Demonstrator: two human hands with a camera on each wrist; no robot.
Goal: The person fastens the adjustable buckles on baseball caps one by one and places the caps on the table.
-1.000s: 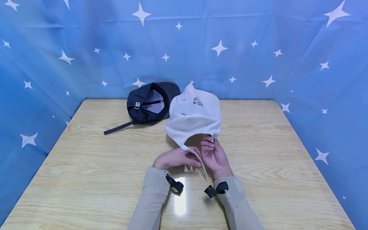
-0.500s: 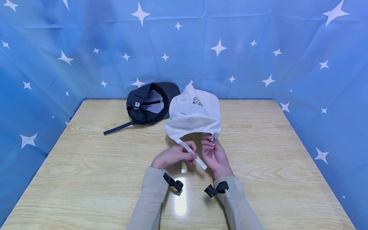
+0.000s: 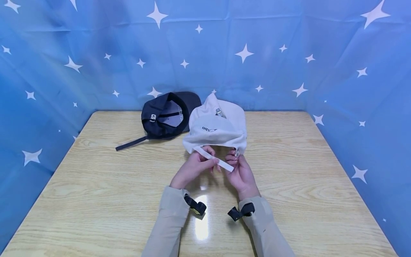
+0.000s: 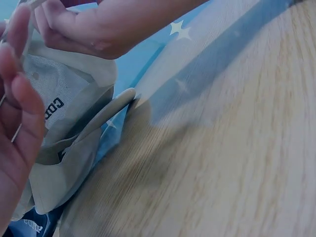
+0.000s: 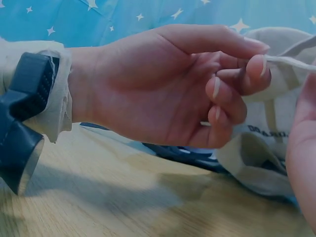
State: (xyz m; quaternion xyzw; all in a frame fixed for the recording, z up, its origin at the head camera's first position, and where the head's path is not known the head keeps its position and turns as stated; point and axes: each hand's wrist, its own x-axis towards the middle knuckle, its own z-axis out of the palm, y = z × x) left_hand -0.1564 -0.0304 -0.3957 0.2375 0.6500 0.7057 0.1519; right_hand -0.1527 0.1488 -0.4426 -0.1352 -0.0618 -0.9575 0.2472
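Observation:
In the head view, both hands are at the back opening of a white cap (image 3: pixel 215 138) at the table's middle. My left hand (image 3: pixel 191 169) pinches its loose strap (image 3: pixel 226 165) between thumb and fingers, and the strap's free end points towards the right hand. My right hand (image 3: pixel 243 178) pinches the other side of the opening, by a small metal buckle (image 3: pixel 237 152). The right wrist view shows the left hand (image 5: pixel 158 89) with the strap (image 5: pixel 291 61) drawn out from its fingertips. In the left wrist view, dark lettering shows on white cap fabric (image 4: pixel 74 96).
Behind the held cap, more pale cap fabric (image 3: pixel 236 109) shows, with another metal buckle (image 3: pixel 219 112). A navy cap (image 3: pixel 151 125) lies to its left, its strap (image 3: pixel 131 143) stretched over the wooden table (image 3: pixel 96 185). A blue starred backdrop (image 3: pixel 205 53) stands around the back and sides.
My left hand has moved up towards the cap, lifting the strap and swinging its free end up nearer the right hand. The right hand has stayed at the buckle.

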